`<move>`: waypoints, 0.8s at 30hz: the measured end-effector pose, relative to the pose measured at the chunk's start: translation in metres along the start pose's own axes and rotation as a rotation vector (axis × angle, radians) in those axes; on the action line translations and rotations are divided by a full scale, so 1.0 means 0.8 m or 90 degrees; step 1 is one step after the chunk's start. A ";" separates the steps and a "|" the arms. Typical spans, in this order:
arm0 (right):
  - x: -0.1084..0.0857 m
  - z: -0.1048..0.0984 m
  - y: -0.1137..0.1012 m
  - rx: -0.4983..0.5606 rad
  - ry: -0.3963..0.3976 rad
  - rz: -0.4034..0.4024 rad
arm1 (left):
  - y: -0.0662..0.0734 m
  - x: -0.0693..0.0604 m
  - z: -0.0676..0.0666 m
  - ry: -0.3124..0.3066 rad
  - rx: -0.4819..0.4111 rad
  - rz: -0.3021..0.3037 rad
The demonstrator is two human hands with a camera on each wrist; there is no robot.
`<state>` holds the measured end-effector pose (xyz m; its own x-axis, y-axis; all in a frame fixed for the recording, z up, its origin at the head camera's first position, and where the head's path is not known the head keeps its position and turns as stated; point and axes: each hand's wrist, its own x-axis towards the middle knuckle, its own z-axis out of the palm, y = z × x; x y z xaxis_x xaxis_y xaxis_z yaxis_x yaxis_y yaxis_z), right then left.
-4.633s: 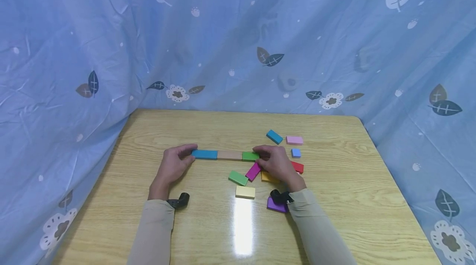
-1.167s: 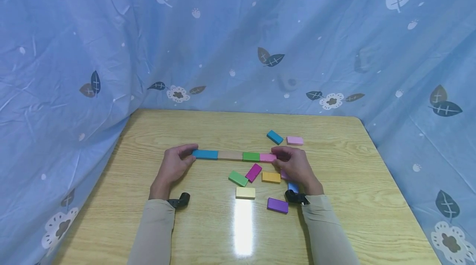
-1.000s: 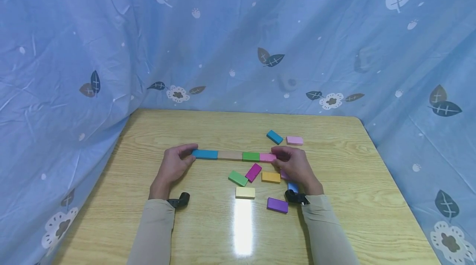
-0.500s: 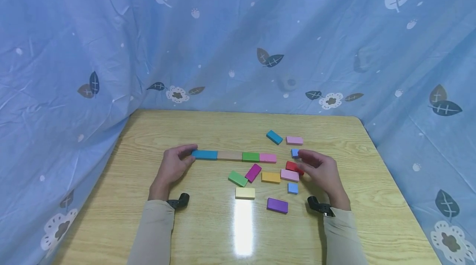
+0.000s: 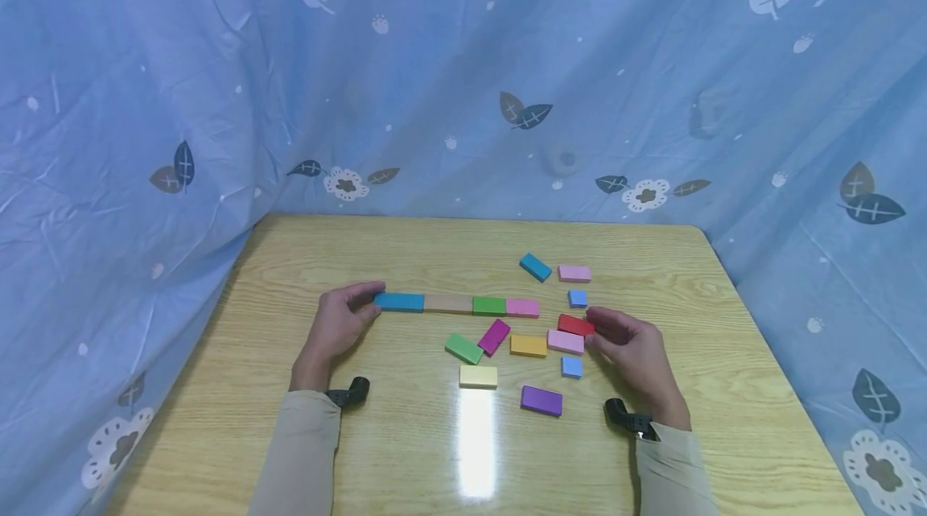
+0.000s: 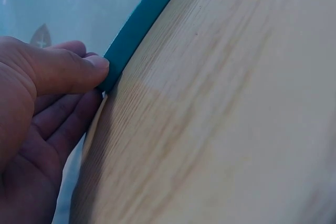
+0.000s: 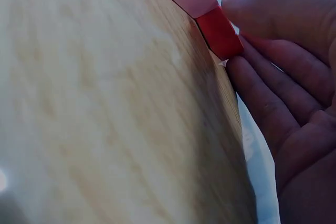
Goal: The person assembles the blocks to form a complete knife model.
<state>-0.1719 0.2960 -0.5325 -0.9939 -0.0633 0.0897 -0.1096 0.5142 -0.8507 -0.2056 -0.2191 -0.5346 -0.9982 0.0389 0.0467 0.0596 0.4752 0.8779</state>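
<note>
Since about a second earlier, the right hand (image 5: 640, 359) has left the pink block (image 5: 522, 308) and moved rightward to the red block (image 5: 574, 325); thumb and fingers lie about its right end, but whether they pinch it I cannot tell. Red lies right of the row, just beyond a pale pink block (image 5: 565, 341). At far left, the left hand (image 5: 339, 323) pinches the left end of the long blue block (image 5: 401, 303). From it, the tan block (image 5: 447, 304), green block (image 5: 489, 306) and pink run rightward along the table (image 5: 405, 435).
</note>
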 end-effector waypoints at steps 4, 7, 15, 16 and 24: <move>0.002 0.002 0.000 -0.011 -0.002 -0.007 | -0.002 0.000 0.000 0.002 0.001 0.002; 0.002 0.002 0.000 -0.037 0.000 -0.002 | -0.002 0.000 -0.001 0.001 -0.001 0.006; 0.009 0.001 -0.006 -0.035 0.014 0.014 | -0.003 0.001 -0.001 -0.005 -0.005 0.005; 0.012 0.001 -0.008 -0.031 0.016 0.011 | -0.003 0.002 -0.001 -0.005 -0.005 0.004; 0.034 0.007 -0.020 -0.014 -0.028 -0.017 | -0.006 0.002 -0.001 -0.007 -0.004 0.003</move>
<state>-0.1970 0.2811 -0.5192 -0.9894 -0.1147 0.0886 -0.1364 0.5304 -0.8367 -0.2075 -0.2218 -0.5385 -0.9976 0.0508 0.0464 0.0648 0.4690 0.8808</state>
